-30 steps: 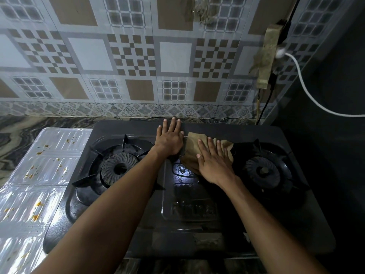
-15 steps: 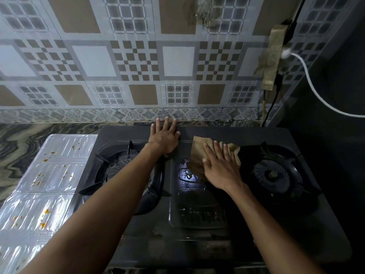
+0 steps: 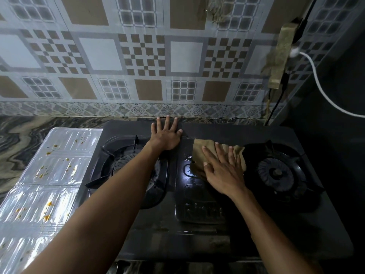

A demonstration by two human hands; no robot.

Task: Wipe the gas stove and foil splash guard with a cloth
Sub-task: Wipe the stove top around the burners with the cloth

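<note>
A black two-burner gas stove [image 3: 207, 230] fills the middle of the view. On its centre panel lies a tan cloth [image 3: 199, 153], and my right hand [image 3: 223, 171] presses flat on it with fingers spread. My left hand [image 3: 166, 135] rests flat on the stove's back edge, between the left burner [image 3: 126, 165] and the wall, fingers straight. Left of the stove, the silver foil splash guard [image 3: 45, 184] lies flat on the counter, spotted with orange food stains.
The right burner [image 3: 276, 175] sits just right of the cloth. A patterned tiled wall [image 3: 148, 56] rises behind the stove. A taped socket [image 3: 280, 54] with a white cable [image 3: 324, 93] and a black cord hangs at the upper right. Marbled counter [image 3: 23, 135] shows at left.
My right hand has slid the cloth slightly away from me along the centre panel. My left hand stays flat at the stove's back edge. The view has shifted a little.
</note>
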